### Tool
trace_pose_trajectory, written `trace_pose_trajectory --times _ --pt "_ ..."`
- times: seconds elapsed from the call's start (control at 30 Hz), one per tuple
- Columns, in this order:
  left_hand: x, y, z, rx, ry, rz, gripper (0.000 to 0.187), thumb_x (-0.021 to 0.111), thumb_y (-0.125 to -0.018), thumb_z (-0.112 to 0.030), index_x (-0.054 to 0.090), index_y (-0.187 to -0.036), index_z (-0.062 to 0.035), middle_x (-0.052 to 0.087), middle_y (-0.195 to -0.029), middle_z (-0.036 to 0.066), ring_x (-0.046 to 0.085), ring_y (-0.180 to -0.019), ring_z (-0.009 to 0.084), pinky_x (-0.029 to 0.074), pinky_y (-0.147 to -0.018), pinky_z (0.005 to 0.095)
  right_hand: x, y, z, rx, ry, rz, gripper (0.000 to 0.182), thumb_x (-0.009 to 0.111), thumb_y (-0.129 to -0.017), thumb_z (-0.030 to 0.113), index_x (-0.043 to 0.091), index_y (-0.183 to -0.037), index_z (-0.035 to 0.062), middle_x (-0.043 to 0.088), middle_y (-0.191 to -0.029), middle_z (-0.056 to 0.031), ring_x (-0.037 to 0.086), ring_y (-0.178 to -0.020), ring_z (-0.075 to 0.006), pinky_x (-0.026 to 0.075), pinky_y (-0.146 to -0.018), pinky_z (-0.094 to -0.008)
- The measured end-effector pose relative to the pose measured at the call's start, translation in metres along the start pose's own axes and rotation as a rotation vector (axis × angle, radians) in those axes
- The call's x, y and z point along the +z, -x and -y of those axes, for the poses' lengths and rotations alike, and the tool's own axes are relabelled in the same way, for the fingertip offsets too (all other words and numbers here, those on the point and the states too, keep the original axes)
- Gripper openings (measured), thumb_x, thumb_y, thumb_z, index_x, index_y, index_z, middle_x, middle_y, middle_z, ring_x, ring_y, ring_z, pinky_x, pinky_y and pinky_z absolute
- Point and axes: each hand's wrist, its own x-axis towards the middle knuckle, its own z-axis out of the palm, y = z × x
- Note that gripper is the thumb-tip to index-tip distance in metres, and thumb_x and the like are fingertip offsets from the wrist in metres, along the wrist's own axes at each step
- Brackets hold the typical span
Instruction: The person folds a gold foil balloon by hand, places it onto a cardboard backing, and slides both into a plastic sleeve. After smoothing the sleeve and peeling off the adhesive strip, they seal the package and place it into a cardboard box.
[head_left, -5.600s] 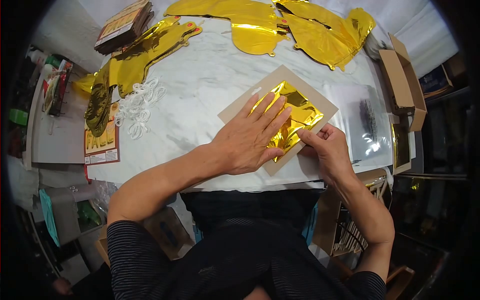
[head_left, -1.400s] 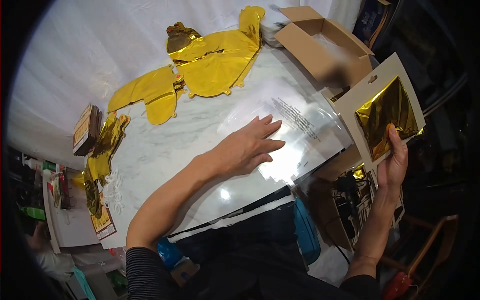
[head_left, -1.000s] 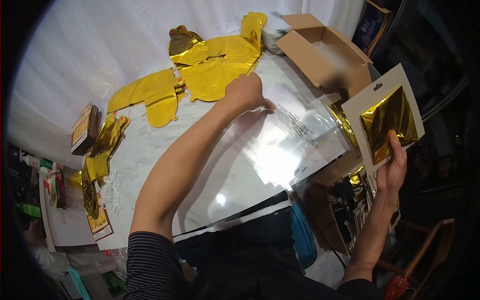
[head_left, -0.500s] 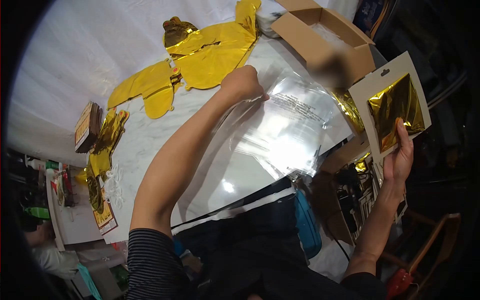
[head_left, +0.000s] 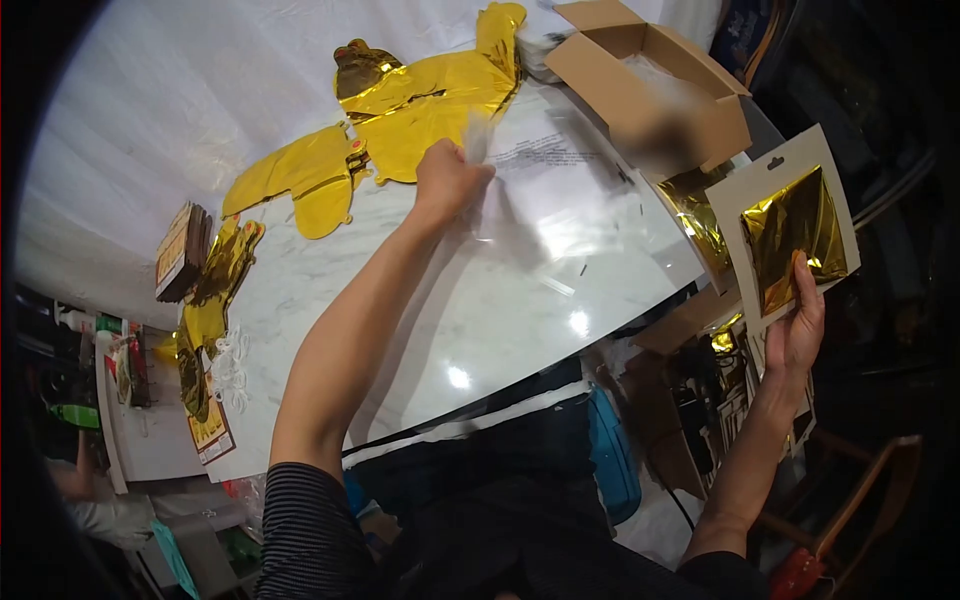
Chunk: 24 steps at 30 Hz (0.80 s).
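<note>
My left hand (head_left: 452, 180) is closed on a clear plastic bag (head_left: 555, 165) with small print, held over the marble-patterned table (head_left: 420, 330); the bag is partly smeared by motion. At the right, my right hand (head_left: 797, 325) grips the lower edge of a pale card (head_left: 735, 215) with a folded gold foil piece (head_left: 795, 240) on its front. Flat gold foil shapes (head_left: 400, 130) lie behind my left hand. Another gold foil packet (head_left: 695, 215) is just left of the card.
An open cardboard box (head_left: 640, 75) stands at the back right. Stacked printed cards (head_left: 183, 250), more gold foil (head_left: 208, 320) and white string (head_left: 232, 370) lie at the left. A blue case (head_left: 612, 450) is below the front edge. Part of another person shows at far left.
My left hand has moved slightly left and down, drawing the clear bag leftward off the table's right part. The card in my right hand has shifted slightly down.
</note>
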Motion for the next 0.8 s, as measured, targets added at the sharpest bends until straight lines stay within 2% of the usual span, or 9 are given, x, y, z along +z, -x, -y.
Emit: trace_pose_trajectory --times 0.2,0.27,0.3,0.37,0.4,0.47,0.53,0.6,0.8 --pt "-0.003 0.019 -0.014 0.238 -0.077 -0.027 0.037 0.088 -0.081 -0.019 0.066 -0.097 0.0065 0.072 -0.077 0.014 0.071 -0.068 0.0233 0.057 -0.068 0.0360 0.002 0.001 0.005 -0.017 -0.010 0.003 0.033 0.069 -0.101 0.011 0.065 -0.132 0.0007 0.072 -0.125 -0.0074 0.069 -0.115 -0.0154 0.053 -0.105 -0.0323" --pt "-0.016 0.028 -0.031 -0.010 -0.074 0.165 0.069 0.091 -0.075 -0.036 0.062 -0.116 0.0106 0.067 -0.119 0.031 0.068 -0.112 0.0412 0.057 -0.090 0.0429 -0.002 0.000 0.005 -0.020 -0.002 0.005 0.033 0.069 -0.101 0.010 0.064 -0.132 0.0008 0.072 -0.125 -0.0072 0.069 -0.115 -0.0154 0.053 -0.105 -0.0323" --pt "-0.023 0.039 -0.044 -0.007 -0.073 0.167 0.069 0.091 -0.075 -0.036 0.062 -0.116 0.0106 0.067 -0.119 0.031 0.068 -0.112 0.0412 0.057 -0.090 0.0429 -0.003 0.000 0.005 -0.022 0.003 0.006 0.034 0.069 -0.100 0.010 0.064 -0.133 0.0010 0.072 -0.125 -0.0071 0.069 -0.115 -0.0153 0.053 -0.105 -0.0323" --pt "-0.031 0.065 -0.064 0.288 -0.592 -0.046 0.077 0.089 -0.076 -0.039 0.059 -0.127 0.0103 0.058 -0.138 0.031 0.058 -0.128 0.0402 0.055 -0.098 0.0432 -0.008 -0.001 0.003 -0.018 0.008 -0.008 0.034 0.069 -0.100 0.010 0.063 -0.133 0.0012 0.072 -0.125 -0.0071 0.069 -0.115 -0.0154 0.053 -0.105 -0.0324" --pt "-0.024 0.070 -0.061 0.291 -0.591 -0.044 0.077 0.089 -0.076 -0.039 0.059 -0.127 0.0103 0.058 -0.138 0.031 0.058 -0.128 0.0402 0.055 -0.098 0.0432 -0.009 -0.001 0.002 -0.013 0.013 -0.018 0.035 0.069 -0.100 0.010 0.063 -0.134 0.0014 0.071 -0.126 -0.0072 0.068 -0.115 -0.0154 0.053 -0.105 -0.0325" --pt "-0.008 0.079 -0.055 0.835 -0.533 -0.079 0.075 0.086 -0.080 -0.034 0.057 -0.134 0.0086 0.050 -0.148 0.027 0.050 -0.136 0.0391 0.051 -0.105 0.0447 -0.007 0.000 0.001 -0.007 0.016 -0.007 0.032 0.068 -0.102 0.011 0.065 -0.132 0.0010 0.072 -0.126 -0.0073 0.069 -0.115 -0.0158 0.054 -0.104 -0.0318" --pt "0.009 0.087 -0.061 1.089 -0.378 0.067 0.052 0.079 -0.086 -0.027 0.064 -0.123 0.0056 0.058 -0.138 0.025 0.056 -0.129 0.0383 0.051 -0.104 0.0443 -0.001 0.002 -0.002 0.000 0.023 0.011 0.030 0.066 -0.103 0.012 0.067 -0.131 0.0007 0.072 -0.126 -0.0075 0.069 -0.116 -0.0162 0.054 -0.103 -0.0311" --pt "0.024 0.086 -0.070 0.981 -0.487 0.424 0.031 0.071 -0.091 -0.024 0.070 -0.104 0.0039 0.068 -0.114 0.021 0.065 -0.112 0.0354 0.057 -0.090 0.0435 0.006 0.006 -0.004 -0.007 0.030 0.037 0.030 0.066 -0.103 0.012 0.066 -0.131 0.0010 0.072 -0.126 -0.0075 0.069 -0.115 -0.0160 0.054 -0.103 -0.0311" --pt "0.038 0.082 -0.072 1.073 -0.471 0.320 0.021 0.065 -0.093 -0.017 0.071 -0.084 0.0004 0.070 -0.088 0.014 0.070 -0.091 0.0329 0.059 -0.074 0.0433 0.002 0.004 -0.004 -0.009 0.028 0.047 0.028 0.065 -0.103 0.010 0.067 -0.130 0.0006 0.073 -0.125 -0.0070 0.069 -0.114 -0.0158 0.054 -0.102 -0.0313"
